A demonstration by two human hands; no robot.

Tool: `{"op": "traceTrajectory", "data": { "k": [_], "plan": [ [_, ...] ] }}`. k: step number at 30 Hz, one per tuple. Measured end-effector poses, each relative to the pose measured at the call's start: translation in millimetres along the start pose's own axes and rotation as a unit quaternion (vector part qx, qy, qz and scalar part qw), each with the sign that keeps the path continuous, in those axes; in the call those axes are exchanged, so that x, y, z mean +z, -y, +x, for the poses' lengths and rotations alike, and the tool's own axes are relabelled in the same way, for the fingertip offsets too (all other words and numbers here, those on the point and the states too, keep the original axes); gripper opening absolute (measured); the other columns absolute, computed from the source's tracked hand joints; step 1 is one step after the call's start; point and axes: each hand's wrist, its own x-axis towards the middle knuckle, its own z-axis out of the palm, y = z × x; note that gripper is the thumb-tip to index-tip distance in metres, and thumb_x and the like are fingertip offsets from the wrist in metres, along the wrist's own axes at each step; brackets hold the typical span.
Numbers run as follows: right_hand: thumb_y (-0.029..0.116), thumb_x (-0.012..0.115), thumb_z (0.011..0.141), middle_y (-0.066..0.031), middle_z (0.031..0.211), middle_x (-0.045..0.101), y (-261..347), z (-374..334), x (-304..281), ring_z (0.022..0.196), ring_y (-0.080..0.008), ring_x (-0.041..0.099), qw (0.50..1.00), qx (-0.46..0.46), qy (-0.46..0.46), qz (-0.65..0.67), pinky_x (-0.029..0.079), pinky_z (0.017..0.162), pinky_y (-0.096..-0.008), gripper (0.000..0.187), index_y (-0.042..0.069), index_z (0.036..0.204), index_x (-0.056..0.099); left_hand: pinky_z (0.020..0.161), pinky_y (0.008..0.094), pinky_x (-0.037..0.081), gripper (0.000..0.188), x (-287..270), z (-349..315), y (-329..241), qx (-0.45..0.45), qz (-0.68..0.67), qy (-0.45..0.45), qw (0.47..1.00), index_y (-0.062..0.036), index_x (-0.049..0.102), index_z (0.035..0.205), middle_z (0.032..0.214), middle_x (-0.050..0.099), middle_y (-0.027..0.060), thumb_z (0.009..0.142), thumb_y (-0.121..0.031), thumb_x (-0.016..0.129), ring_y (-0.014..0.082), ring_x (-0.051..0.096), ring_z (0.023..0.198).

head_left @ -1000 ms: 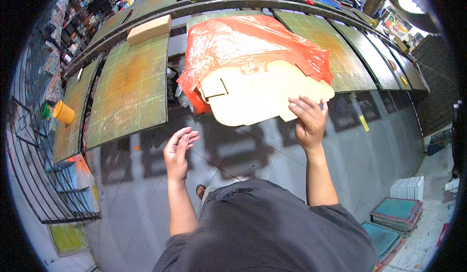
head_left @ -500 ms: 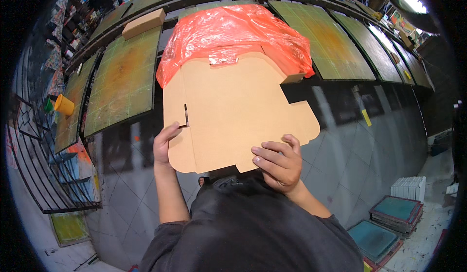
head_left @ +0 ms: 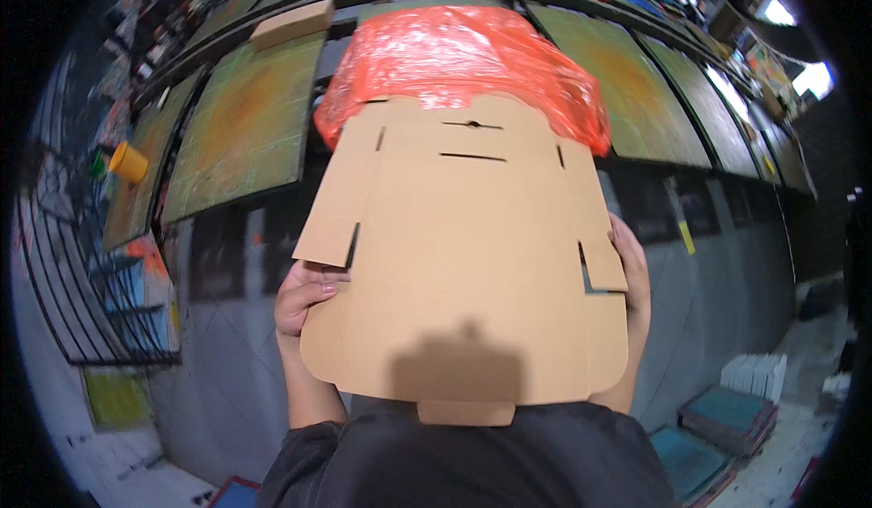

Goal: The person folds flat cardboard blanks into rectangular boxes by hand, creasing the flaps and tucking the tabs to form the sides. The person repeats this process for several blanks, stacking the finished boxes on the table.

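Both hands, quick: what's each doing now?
Left hand: holding the cardboard sheet by its left edge.
Right hand: at its right edge, partly hidden; grip cannot be told.

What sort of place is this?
Probably a workshop, perhaps for screen printing: rows of stained, grid-lined boards, teal framed panels stacked at lower right, and a flat cardboard blank being handled.

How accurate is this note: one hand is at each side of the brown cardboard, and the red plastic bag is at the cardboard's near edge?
Not quite: the head view shows the red plastic bag at the far edge of the brown cardboard, not the near one. The left hand and right hand are at its sides, as noted.
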Motion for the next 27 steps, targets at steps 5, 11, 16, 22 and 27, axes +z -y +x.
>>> {"op": "traceTrajectory", "data": {
  "k": [5,11,16,22,27],
  "plan": [
    [0.015,0.042,0.085,-0.0148,0.114,0.054,6,-10,12,0.103,-0.0171,0.053,0.997,-0.043,0.043,0.042,0.041,0.084,-0.0253,0.044,-0.007,0.123,0.041,0.084,0.0397,0.048,0.059,-10,-19,6,0.081,0.051,0.001,0.995,0.0055,0.032,0.125,0.112,0.051,0.0256,0.068,0.01,0.049,0.0338,0.057,0.1],
    [0.016,0.041,0.086,-0.0175,0.116,0.052,39,3,71,0.101,-0.0174,0.054,0.987,-0.102,0.089,0.086,0.043,0.084,-0.0262,0.043,-0.007,0.122,0.041,0.089,0.0413,0.043,0.051,-35,-50,-4,0.184,-0.047,0.067,0.98,0.0029,0.036,0.126,0.118,0.049,0.0215,0.079,-0.014,0.048,0.0324,0.053,0.106],
    [0.017,0.041,0.087,-0.0198,0.118,0.051,52,20,154,0.1,-0.0176,0.055,0.96,-0.095,0.192,0.182,0.044,0.083,-0.0269,0.042,-0.007,0.122,0.041,0.101,0.0467,0.03,0.065,-46,-58,-19,0.281,-0.269,0.103,0.915,-0.0025,0.028,0.135,0.134,0.037,0.0201,0.089,-0.048,0.03,0.0334,0.038,0.122],
    [0.02,0.036,0.091,-0.0219,0.124,0.046,21,75,242,0.097,-0.018,0.056,0.809,-0.09,0.441,0.379,0.047,0.085,-0.0305,0.041,-0.004,0.125,0.041,0.096,0.0467,0.032,0.076,-58,-42,-32,0.183,0.008,0.146,0.972,-0.0093,0.013,0.14,0.135,0.032,0.0242,0.081,-0.037,0.052,0.0375,0.041,0.119],
    [0.009,0.04,0.091,-0.0152,0.122,0.048,-11,55,364,0.11,-0.0224,0.049,0.834,-0.085,0.329,0.435,0.044,0.091,-0.0357,0.034,-0.003,0.122,0.041,0.101,0.0408,0.028,0.099,-79,-19,-49,0.183,0.355,0.113,0.91,-0.0009,0.015,0.138,0.14,0.025,0.0187,0.064,-0.02,0.079,0.0254,0.028,0.128]
  ]
}}
